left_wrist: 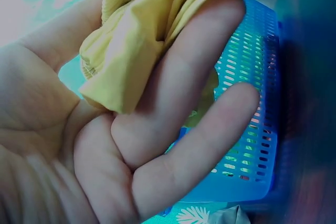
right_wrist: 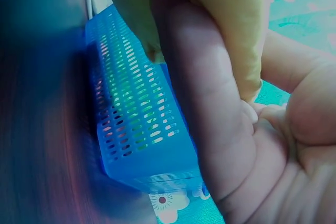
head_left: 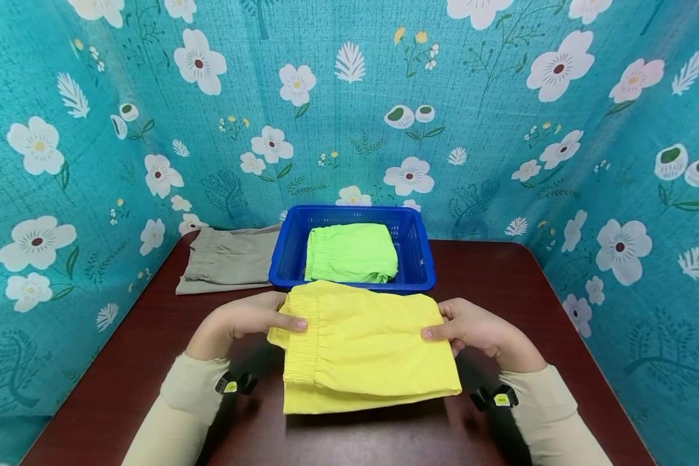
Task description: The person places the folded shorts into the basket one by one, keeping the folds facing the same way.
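Observation:
A folded pair of yellow shorts (head_left: 373,343) with a gathered elastic waistband hangs in front of the basket, held up between both hands. My left hand (head_left: 256,320) pinches its waistband end, thumb on top and fingers underneath. At the opposite end my right hand (head_left: 477,330) pinches the cloth the same way. In the left wrist view the yellow fabric (left_wrist: 126,72) is bunched between thumb and fingers. The right wrist view has the yellow cloth (right_wrist: 236,24) draped over the fingers. Behind it, a folded bright green garment (head_left: 352,252) lies in the blue plastic basket (head_left: 425,259).
Left of the basket, a folded grey garment (head_left: 227,255) with an elastic waistband lies on the dark red-brown table (head_left: 489,272). A teal flowered curtain (head_left: 349,129) encloses the table at the back and both sides.

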A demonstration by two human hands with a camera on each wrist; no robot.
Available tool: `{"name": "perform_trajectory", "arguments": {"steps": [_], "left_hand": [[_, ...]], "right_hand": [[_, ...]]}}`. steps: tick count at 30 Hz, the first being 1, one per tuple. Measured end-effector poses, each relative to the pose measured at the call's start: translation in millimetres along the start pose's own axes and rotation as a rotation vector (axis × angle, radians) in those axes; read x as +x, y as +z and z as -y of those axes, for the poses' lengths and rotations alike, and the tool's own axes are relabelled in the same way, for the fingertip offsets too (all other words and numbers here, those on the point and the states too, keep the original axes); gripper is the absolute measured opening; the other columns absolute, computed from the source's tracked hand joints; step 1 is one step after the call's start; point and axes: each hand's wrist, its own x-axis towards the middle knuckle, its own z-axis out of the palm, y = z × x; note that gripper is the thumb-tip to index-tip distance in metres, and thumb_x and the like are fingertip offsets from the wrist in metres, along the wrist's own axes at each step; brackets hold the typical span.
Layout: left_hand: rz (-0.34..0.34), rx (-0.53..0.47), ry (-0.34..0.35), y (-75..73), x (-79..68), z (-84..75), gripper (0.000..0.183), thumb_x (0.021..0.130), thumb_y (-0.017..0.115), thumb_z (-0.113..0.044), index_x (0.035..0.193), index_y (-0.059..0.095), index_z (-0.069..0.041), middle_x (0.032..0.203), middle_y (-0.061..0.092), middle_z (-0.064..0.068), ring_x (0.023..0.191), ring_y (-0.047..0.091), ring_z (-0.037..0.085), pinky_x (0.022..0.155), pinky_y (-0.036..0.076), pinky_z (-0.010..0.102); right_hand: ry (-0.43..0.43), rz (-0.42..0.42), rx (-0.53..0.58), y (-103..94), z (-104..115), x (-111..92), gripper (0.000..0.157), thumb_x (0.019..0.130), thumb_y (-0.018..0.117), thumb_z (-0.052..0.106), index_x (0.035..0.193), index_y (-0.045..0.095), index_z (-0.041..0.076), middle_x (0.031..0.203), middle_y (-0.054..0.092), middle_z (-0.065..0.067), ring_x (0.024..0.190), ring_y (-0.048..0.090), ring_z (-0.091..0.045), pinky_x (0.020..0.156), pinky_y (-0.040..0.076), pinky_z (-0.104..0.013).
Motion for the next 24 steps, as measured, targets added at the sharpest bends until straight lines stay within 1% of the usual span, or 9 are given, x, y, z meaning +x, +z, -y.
{"name": "perform_trajectory", "arguments": {"steps": [6,10,14,20,24], "left_hand": [[0.001,-0.058,0.016,-1.6,-2.7,-1.1,0.052,0.089,0.068,-0.028,0.132,0.047,-0.01,0.117,0.067,0.012,0.105,0.066,0.025,0.089,0.054,0.037],[0.02,-0.118,0.035,-4.2,-3.5,-1.5,0.05,0.091,0.067,-0.025,0.134,0.046,-0.009,0.12,0.065,0.014,0.107,0.066,0.029,0.089,0.054,0.041],[0.031,-0.153,0.059,-6.1,-3.3,-2.1,0.047,0.093,0.064,-0.022,0.134,0.046,-0.008,0.121,0.064,0.017,0.107,0.065,0.032,0.088,0.054,0.044],[0.011,-0.163,0.065,-6.8,-3.8,-3.3,0.048,0.092,0.065,-0.022,0.133,0.046,-0.007,0.119,0.065,0.017,0.104,0.067,0.032,0.086,0.054,0.048],[-0.008,-0.145,0.071,-7.1,-4.1,-3.0,0.046,0.093,0.064,-0.023,0.133,0.046,-0.008,0.118,0.066,0.016,0.102,0.068,0.032,0.084,0.054,0.051]], "right_hand": [[-0.022,-0.018,0.019,0.3,3.4,-2.2,0.049,0.085,0.073,0.028,0.118,0.055,-0.004,0.101,0.072,-0.018,0.086,0.071,-0.036,0.072,0.057,-0.049],[-0.028,-0.015,0.04,0.2,6.3,-5.2,0.05,0.087,0.071,0.027,0.122,0.054,-0.004,0.104,0.072,-0.018,0.088,0.071,-0.036,0.073,0.056,-0.049],[-0.034,-0.023,0.059,0.6,8.8,-7.7,0.051,0.087,0.071,0.027,0.125,0.053,-0.003,0.106,0.071,-0.017,0.09,0.071,-0.036,0.074,0.056,-0.05],[-0.045,-0.046,0.072,0.7,11.1,-8.3,0.053,0.087,0.071,0.027,0.127,0.052,-0.003,0.108,0.071,-0.017,0.091,0.07,-0.037,0.074,0.056,-0.05],[-0.053,-0.065,0.07,1.1,11.6,-7.9,0.054,0.087,0.071,0.028,0.127,0.052,-0.003,0.107,0.071,-0.017,0.09,0.071,-0.036,0.074,0.056,-0.05]]}}
